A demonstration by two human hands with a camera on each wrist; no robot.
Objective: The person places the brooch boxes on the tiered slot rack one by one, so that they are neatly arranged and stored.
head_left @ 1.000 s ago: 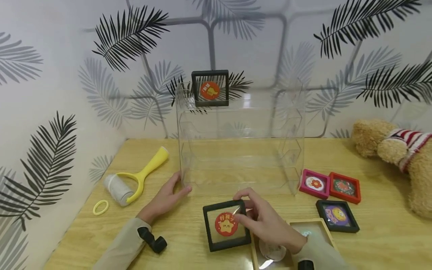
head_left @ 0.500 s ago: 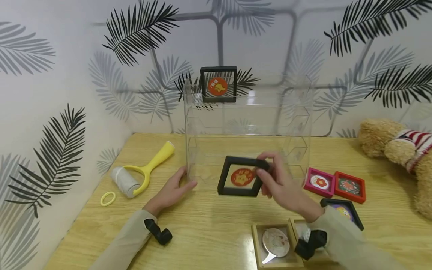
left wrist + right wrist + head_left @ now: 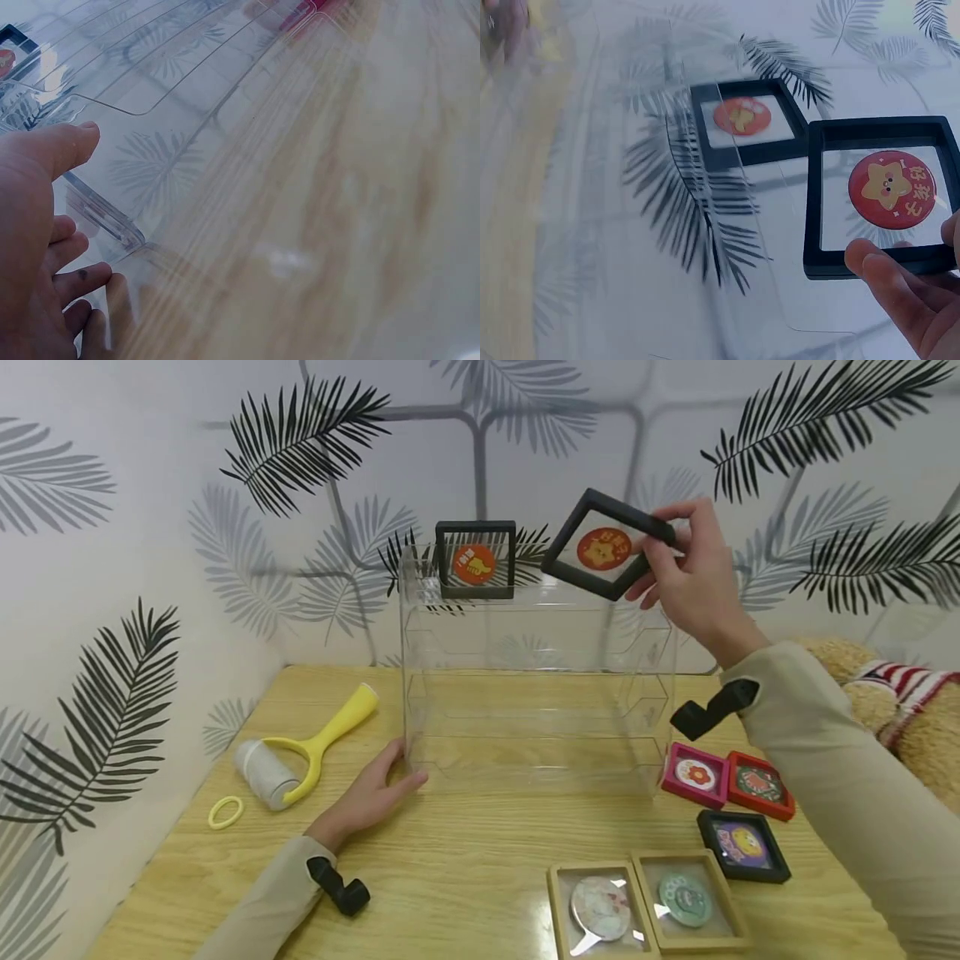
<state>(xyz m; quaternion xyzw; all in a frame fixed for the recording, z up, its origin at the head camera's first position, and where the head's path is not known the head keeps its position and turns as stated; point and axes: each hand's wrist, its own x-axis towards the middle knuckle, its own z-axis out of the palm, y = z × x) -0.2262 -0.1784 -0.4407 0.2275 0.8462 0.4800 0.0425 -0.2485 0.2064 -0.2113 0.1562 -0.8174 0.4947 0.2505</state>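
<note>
My right hand [image 3: 693, 577] pinches a black square display frame [image 3: 577, 578] by its right corner, tilted, in front of the top tier of a clear acrylic rack [image 3: 532, 768]. Inside that frame is a red round badge [image 3: 892, 190] with a yellow star. A second black frame [image 3: 476, 594] with an orange-red thumbs-up badge stands upright on the rack's top tier at the left. My left hand [image 3: 369, 797] rests at the rack's lower left corner, thumb in front and fingers straight along its side; in the left wrist view the fingers [image 3: 82, 281] lie beside the clear edge.
Right of the rack lie a pink frame [image 3: 712, 795], a red frame [image 3: 783, 810] and a black frame [image 3: 780, 872]. Two wooden-edged frames [image 3: 555, 902] lie in front. A yellow-handled roller [image 3: 318, 743] and yellow ring [image 3: 226, 812] are left; a teddy bear [image 3: 933, 752] is right.
My right hand has lifted the star-badge frame from low over the table, up and to the right, to the rack's top tier height. My left hand has stayed at the rack's corner.
</note>
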